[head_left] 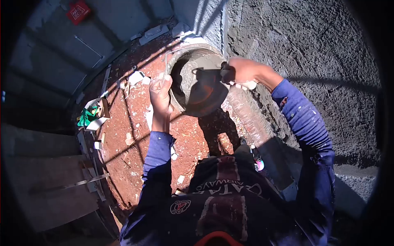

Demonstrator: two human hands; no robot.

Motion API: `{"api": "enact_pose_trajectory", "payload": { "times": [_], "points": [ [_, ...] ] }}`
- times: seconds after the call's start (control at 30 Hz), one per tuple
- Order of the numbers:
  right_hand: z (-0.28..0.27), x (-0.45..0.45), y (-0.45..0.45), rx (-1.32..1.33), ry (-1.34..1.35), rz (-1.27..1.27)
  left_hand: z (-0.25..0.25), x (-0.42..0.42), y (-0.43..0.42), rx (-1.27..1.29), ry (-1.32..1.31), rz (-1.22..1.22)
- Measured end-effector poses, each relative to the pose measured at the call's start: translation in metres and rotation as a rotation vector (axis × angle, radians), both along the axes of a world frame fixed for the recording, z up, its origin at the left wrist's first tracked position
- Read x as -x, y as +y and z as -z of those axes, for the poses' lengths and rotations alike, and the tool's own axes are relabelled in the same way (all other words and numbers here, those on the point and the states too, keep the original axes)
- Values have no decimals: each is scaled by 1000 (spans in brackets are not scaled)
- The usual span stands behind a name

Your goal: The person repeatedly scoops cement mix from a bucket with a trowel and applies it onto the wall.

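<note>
A round, mortar-smeared bucket (177, 98) is in front of me, its open mouth facing up at me. Grey wet mortar (189, 80) lies inside, partly in shadow. My left hand (161, 92) is closed on the bucket's thin wire handle (166, 61), at the left of the rim. At the right side of the mouth, my right hand (244, 73) is closed around a dark handle (224, 67), which looks like a trowel's. A mortar-coated flat part (208, 62) beside it may be the blade. Whether the bucket rests on something cannot be made out.
A rough mortared wall (295, 45) rises close on my right, with a ledge (250, 110) at its foot. Red soil (123, 143) strewn with debris lies below. A torn bag with green cloth (88, 117) and boards (49, 180) are on the left. A red box (78, 11) is at upper left.
</note>
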State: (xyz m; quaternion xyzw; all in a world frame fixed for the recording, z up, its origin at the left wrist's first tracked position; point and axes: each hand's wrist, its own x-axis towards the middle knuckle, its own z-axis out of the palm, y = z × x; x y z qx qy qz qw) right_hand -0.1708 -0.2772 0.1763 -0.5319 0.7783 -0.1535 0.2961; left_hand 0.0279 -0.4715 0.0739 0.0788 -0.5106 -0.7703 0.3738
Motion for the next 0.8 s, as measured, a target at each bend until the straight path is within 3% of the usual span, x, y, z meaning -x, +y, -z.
{"api": "enact_pose_trajectory", "payload": {
  "times": [0.1,0.17,0.2,0.27,0.33,0.4,0.5,0.57,0.63,0.67,0.7,0.77,0.8],
  "points": [
    [7,-48,-37,804,768,-374,-7,19,-9,-79,40,4],
    [20,-118,-28,710,810,-253,-31,20,-16,-199,139,79],
    [25,-138,-29,243,732,-155,-18,18,-46,-36,127,5],
    [25,-120,-14,309,732,-254,-59,-3,-31,-90,157,38],
    [-21,-101,-11,408,467,-131,-57,-7,-32,-143,165,15],
    [-6,-92,-24,505,495,-95,-59,-11,-29,9,90,18],
    [39,-112,-24,375,458,-63,-56,-8,-46,3,148,11],
    [6,-113,-19,393,485,-154,-56,-16,-47,-57,125,22],
    [-4,-106,-30,544,398,-73,-46,-15,-44,-41,107,15],
    [4,-117,-24,743,-280,66,-43,-14,-43,-38,91,14],
    [30,-121,-26,707,283,-136,-40,-7,-51,12,144,18],
    [46,-138,-29,353,589,-160,-44,-11,-57,-6,134,-8],
    [44,-125,-28,357,595,-164,-46,-12,-60,-37,123,-39]
  ]
}}
